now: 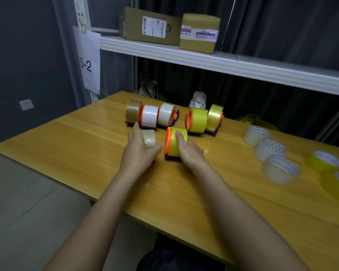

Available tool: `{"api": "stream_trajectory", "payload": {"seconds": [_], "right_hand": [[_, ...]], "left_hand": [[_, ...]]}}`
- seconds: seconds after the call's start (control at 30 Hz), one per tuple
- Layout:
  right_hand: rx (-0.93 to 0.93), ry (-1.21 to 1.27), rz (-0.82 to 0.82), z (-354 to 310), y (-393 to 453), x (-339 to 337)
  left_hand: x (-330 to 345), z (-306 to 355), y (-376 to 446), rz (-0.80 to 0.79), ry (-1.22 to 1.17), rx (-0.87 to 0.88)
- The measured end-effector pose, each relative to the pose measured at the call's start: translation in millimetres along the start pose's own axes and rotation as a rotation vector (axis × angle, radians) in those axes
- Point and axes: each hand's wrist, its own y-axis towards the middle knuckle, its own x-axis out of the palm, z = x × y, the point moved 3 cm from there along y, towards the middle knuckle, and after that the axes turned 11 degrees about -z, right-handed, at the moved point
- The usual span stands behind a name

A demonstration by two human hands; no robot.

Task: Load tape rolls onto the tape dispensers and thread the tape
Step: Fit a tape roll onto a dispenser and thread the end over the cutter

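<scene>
Two hands on the table [106,173]: left hand [138,151] grasps a clear roll [149,139], right hand [188,151] lies relaxed on the yellow-roll dispenser [173,142], w/ five loaded dispensers behind.

Wooden counter [86,153]; white shelf [184,55] above, two cardboard boxes [151,26] shelved; dark curtain [282,26] behind; grey wall [24,55], paper sign [89,61] hung on upright.
</scene>
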Motion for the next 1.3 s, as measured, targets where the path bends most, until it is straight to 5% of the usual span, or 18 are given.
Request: {"api": "stream_trajectory", "payload": {"seconds": [0.17, 0.37, 0.67, 0.83, 1.0, 1.1, 1.3], "right_hand": [[-0.135, -0.112, 0.129, 4.3, -11.4, -8.8], [-0.526, -0.073, 0.329, 1.0, -31.8, -31.3], [-0.815, -0.214, 0.551, -20.9, -67.2, -87.0], [-0.801, -0.351, 0.743, -4.0, -83.2, -121.0], [-0.628, -0.400, 0.785, 39.7, -78.1, -129.0], [-0.526, -0.412, 0.739, 56.2, -70.6, -126.6], [-0.387, -0.663, 0.561, 61.1, -64.0, -125.7]], "left_hand": [[-15.9, 3.8, -2.4, 0.128, -0.069, 0.065], [-30.0, 45.2, -12.3, 0.306, -0.117, 0.360], [-0.1, 119.4, -15.5, 0.067, -0.380, 0.667], [36.9, 132.9, -4.1, -0.189, -0.493, 0.740], [90.0, 123.9, 8.9, -0.325, -0.250, 0.546], [111.7, 114.0, 14.0, -0.345, -0.154, 0.435], [133.6, 97.2, 23.1, -0.345, -0.109, 0.499]]}}
